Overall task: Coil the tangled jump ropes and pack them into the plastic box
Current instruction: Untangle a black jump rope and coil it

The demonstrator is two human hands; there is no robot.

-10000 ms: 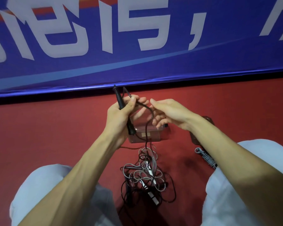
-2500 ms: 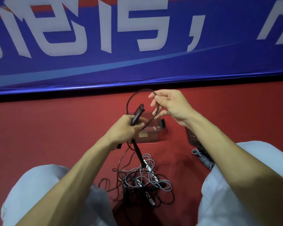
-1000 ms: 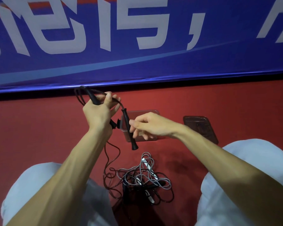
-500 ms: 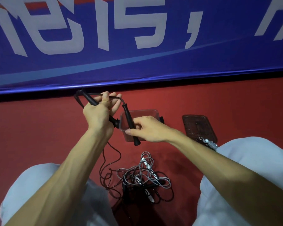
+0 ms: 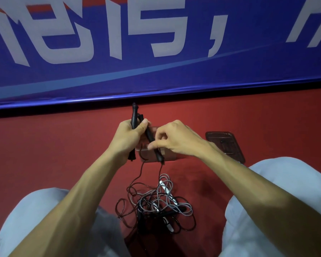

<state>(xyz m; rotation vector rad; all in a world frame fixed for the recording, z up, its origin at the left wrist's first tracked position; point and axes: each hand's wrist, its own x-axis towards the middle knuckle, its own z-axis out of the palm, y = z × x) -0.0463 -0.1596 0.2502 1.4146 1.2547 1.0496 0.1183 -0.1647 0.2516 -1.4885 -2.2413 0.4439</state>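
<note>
Both hands are busy: your left hand [image 5: 127, 135] has its fingers [image 5: 144, 123] wrapped round the upright handle [image 5: 134, 115], and your right hand [image 5: 176, 138] pinches the slanted second handle [image 5: 154, 146] between thumb and forefinger. Most of the plastic box [image 5: 171, 157] is hidden behind your hands; only its near wall shows on the red floor [image 5: 54, 154], so you cannot tell what lies inside. The black cord [image 5: 160, 170] drops from the handles into the tangled ropes [image 5: 161, 204] lying closer to you, where black and grey strands cross too thickly to separate by eye. The lid [image 5: 223, 143] lies right of the box, its near corner cut off by your right forearm. Bare floor spreads left of the box; the blue banner [image 5: 156, 75] closes the far edge.
</note>
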